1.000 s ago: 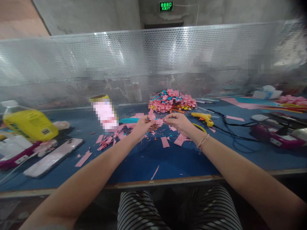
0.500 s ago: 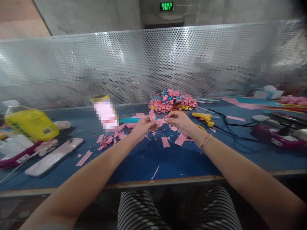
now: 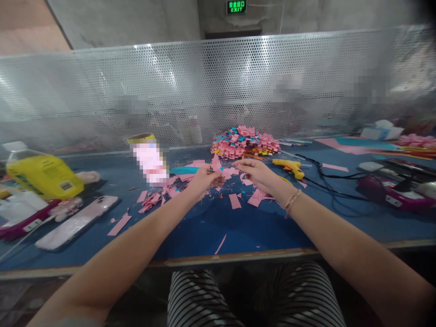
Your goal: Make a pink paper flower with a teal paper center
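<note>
Over the middle of the blue table, my left hand (image 3: 204,179) is closed in a pinch on a pink paper piece (image 3: 216,162) with pointed, petal-like ends. A small blue spot shows beside it. Just to the right, my right hand (image 3: 257,172) has thumb and forefinger brought close together, level with the pink paper. Whatever lies between those fingertips is too small to make out. Pink paper strips (image 3: 235,201) and scraps are scattered around and below both hands. Behind them sits a heap of pink and blue paper flowers (image 3: 243,141).
A yellow glue gun (image 3: 289,168) with a black cord lies right of my right hand. Left stand a lit phone (image 3: 150,161), a bottle of yellow liquid (image 3: 44,175) and a pale phone (image 3: 77,222) lying flat. A perforated metal screen (image 3: 231,91) closes off the back.
My right hand has shifted slightly, its fingertips a little higher and the small pink bit at them no longer plainly visible. My left hand stays nearly still with the pink paper piece.
</note>
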Available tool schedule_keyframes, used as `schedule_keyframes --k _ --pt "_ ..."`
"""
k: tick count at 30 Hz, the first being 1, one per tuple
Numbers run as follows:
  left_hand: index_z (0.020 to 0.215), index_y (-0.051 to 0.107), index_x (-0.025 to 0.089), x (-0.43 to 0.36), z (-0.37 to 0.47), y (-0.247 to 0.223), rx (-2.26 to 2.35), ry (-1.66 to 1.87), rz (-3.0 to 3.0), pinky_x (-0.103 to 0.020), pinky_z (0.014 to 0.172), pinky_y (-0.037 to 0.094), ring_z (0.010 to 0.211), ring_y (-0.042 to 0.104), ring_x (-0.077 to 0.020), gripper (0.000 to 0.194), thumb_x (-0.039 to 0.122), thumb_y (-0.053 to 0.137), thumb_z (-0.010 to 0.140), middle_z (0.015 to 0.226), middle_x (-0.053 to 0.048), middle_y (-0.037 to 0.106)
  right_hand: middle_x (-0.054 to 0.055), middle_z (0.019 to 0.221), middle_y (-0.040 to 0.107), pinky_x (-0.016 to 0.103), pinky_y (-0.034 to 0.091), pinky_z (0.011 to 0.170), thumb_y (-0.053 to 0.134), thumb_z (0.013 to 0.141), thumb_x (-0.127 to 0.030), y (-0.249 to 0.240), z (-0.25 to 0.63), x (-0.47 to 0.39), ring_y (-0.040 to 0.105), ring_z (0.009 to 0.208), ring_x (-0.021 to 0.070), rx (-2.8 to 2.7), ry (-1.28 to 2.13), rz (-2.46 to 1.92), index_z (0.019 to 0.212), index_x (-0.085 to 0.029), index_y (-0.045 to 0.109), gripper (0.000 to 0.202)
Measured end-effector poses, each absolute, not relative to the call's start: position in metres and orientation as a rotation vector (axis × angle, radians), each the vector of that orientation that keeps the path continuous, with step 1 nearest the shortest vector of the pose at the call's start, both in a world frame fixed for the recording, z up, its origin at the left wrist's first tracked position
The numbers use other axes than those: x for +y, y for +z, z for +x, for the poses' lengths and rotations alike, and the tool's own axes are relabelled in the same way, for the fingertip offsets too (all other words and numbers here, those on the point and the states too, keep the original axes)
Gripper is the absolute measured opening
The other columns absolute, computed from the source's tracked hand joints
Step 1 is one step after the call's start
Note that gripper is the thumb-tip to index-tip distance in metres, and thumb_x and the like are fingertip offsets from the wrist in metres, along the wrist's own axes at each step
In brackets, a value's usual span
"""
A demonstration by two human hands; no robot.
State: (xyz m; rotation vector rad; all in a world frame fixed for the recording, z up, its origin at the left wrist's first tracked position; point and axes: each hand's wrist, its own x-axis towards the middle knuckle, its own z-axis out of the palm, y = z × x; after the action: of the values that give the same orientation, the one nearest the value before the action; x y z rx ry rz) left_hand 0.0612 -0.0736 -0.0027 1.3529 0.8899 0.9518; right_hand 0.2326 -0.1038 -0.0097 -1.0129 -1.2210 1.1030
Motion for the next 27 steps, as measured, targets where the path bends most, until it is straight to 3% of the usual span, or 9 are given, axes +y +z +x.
schedule_keyframes --k 4,8,16,22,27 --pt "0.071 0.042 0.016 -0.0754 0.0617 -0.0013 0.912 0.966 1.336 -0.029 0.065 0.051 0.057 0.061 -0.0107 0.015 0.012 0.057 0.07 0.062 -0.001 0.062 -0.004 0.062 0.051 0.02 0.036 0.052 0.063 0.064 -0.024 -0.0081 0.2316 -0.1062 0.045 0.054 0.0058 -1.148 1.266 -0.906 0.074 -0.018 0.058 0.012" --pt "0.069 0.041 0.016 -0.0759 0.062 -0.0013 0.916 0.98 1.351 -0.028 0.064 0.051 0.057 0.061 -0.0107 0.016 0.011 0.057 0.07 0.061 -0.001 0.061 -0.003 0.065 0.054 0.024 0.045 0.065 0.061 0.065 -0.017 -0.0078 0.23 -0.1068 0.053 0.061 0.0077 -1.011 1.35 -0.807 0.072 -0.019 0.053 0.011" --pt "0.07 0.041 0.016 -0.0759 0.062 -0.0011 0.931 0.976 1.36 -0.026 0.061 0.05 0.057 0.061 -0.0111 0.015 0.009 0.055 0.071 0.062 -0.002 0.062 0.002 0.07 0.06 0.027 0.045 0.084 0.05 0.062 -0.004 -0.006 0.2326 -0.1047 0.058 0.072 0.01 -0.978 1.284 -0.804 0.061 -0.015 0.06 0.015" --pt "0.07 0.042 0.016 -0.0765 0.0621 -0.0001 0.93 0.979 1.367 -0.027 0.063 0.051 0.057 0.062 -0.0115 0.014 0.011 0.055 0.072 0.06 -0.001 0.061 0.003 0.072 0.061 0.028 0.046 0.082 0.062 0.063 -0.016 -0.0066 0.2321 -0.1058 0.058 0.072 0.0107 -1.019 1.242 -0.804 0.064 -0.015 0.061 0.002" --pt "0.072 0.044 0.016 -0.0737 0.0613 -0.0032 0.899 1.004 1.39 -0.026 0.063 0.051 0.058 0.062 -0.0111 0.013 0.015 0.056 0.071 0.06 0.0 0.061 -0.002 0.069 0.057 0.028 0.048 0.075 0.072 0.053 -0.017 -0.0133 0.2305 -0.1032 0.056 0.065 0.0084 -1.082 1.186 -0.835 0.072 -0.018 0.06 0.023"
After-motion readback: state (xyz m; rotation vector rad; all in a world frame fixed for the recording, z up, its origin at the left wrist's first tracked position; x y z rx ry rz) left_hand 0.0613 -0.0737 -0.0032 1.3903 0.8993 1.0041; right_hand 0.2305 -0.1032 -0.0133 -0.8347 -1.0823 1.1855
